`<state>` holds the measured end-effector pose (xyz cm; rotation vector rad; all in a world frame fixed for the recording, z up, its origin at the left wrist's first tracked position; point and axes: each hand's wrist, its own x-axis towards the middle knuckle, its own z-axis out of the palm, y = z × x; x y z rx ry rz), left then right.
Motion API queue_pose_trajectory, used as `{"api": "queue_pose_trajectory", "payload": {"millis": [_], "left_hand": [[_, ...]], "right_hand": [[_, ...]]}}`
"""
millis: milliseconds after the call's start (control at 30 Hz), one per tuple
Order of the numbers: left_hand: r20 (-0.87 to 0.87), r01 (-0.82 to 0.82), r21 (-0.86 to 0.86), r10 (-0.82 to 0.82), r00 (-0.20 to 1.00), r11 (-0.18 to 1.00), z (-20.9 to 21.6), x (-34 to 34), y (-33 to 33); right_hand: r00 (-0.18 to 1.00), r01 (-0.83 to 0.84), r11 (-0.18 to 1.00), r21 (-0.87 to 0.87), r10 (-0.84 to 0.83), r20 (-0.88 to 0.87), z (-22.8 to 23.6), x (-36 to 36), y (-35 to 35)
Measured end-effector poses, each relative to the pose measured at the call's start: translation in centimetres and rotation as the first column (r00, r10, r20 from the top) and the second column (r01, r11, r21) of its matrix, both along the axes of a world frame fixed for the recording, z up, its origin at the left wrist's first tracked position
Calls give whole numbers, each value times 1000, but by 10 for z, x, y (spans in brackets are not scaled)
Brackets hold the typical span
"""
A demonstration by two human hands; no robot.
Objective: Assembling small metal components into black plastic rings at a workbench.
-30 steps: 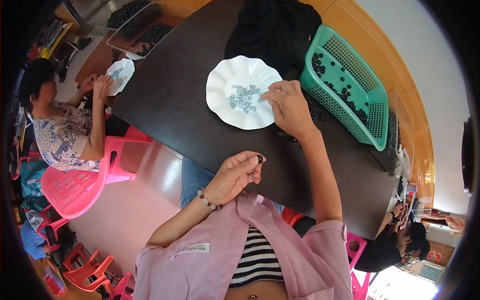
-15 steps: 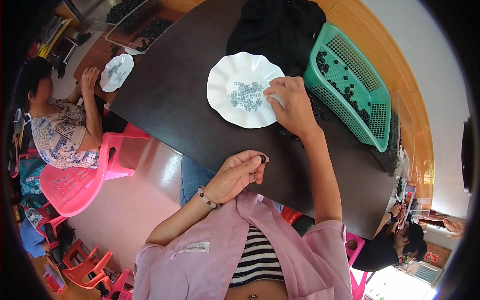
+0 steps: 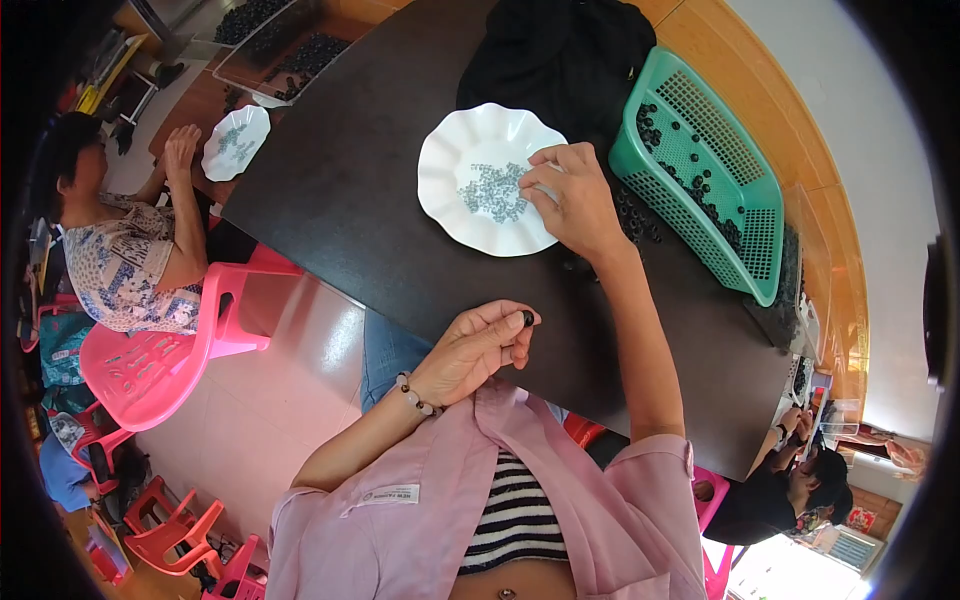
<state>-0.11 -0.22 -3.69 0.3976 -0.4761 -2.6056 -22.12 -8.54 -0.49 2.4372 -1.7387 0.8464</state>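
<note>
My left hand (image 3: pixel 468 350) is held just off the table's near edge, thumb and fingers pinching a small round black piece (image 3: pixel 527 318). A beaded bracelet circles that wrist. My right hand (image 3: pixel 580 205) reaches over the right side of a white scalloped plate (image 3: pixel 438 200). Its thumb and fingertips are drawn together at the edge of a pile of tiny silvery pieces (image 3: pixel 490 192), which look like little springs. Whether a piece is between those fingertips is too small to tell.
A green plastic basket (image 3: pixel 700 175) with loose black pieces stands at the right. More black pieces (image 3: pixel 635 215) lie beside it. Black cloth (image 3: pixel 550 60) rests behind the plate. At the left, a person (image 3: pixel 130 240) sits by a smaller white dish (image 3: pixel 236 143), near a pink chair (image 3: pixel 140 370).
My right hand has shifted slightly left and its fingertips have come further over the silvery pile. The left hand keeps its hold on the black piece, almost unmoved.
</note>
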Motion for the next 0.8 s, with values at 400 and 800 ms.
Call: {"api": "queue_pose_trajectory", "payload": {"millis": [400,800], "left_hand": [[26,-40,15,39,999,999,2,0,2],[102,0,-104,11,995,995,10,-4,9]], "right_hand": [[975,37,997,74,-52,217,35,2,32],[863,-262,865,428,11,506,65,15,123]]}}
